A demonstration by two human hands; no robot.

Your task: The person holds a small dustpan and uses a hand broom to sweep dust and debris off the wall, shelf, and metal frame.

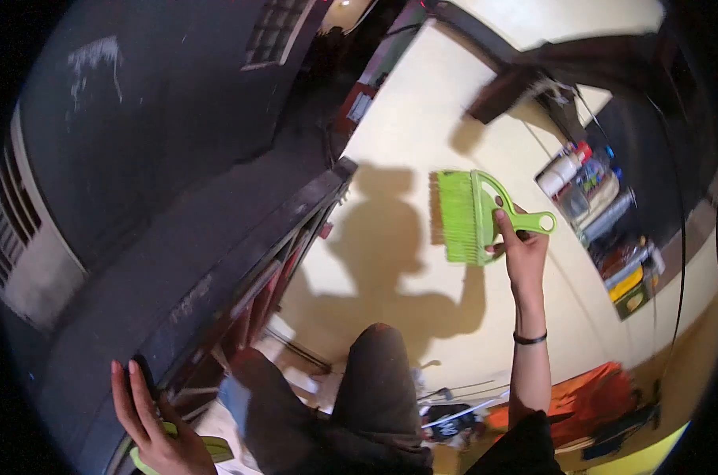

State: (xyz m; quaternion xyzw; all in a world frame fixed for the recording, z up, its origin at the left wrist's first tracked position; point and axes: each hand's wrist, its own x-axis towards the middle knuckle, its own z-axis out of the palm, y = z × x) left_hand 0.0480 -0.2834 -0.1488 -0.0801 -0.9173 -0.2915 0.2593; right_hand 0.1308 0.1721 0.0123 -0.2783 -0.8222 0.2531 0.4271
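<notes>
Getting room along the wall [390, 127]; my right hand [521, 237]'s gripping one brush [458, 218], half-open left hand [165, 447]'s holding one green thing [218, 449] near the ledge [216, 261].

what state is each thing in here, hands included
green brush: held up in the right hand, bristles facing away from it
right hand: closed on the brush
left hand: two fingers extended, grip hard to tell
green item: at the left hand, mostly hidden
black wristband: worn on the right wrist
orange cloth: crumpled
white bottle: red cap on
</notes>
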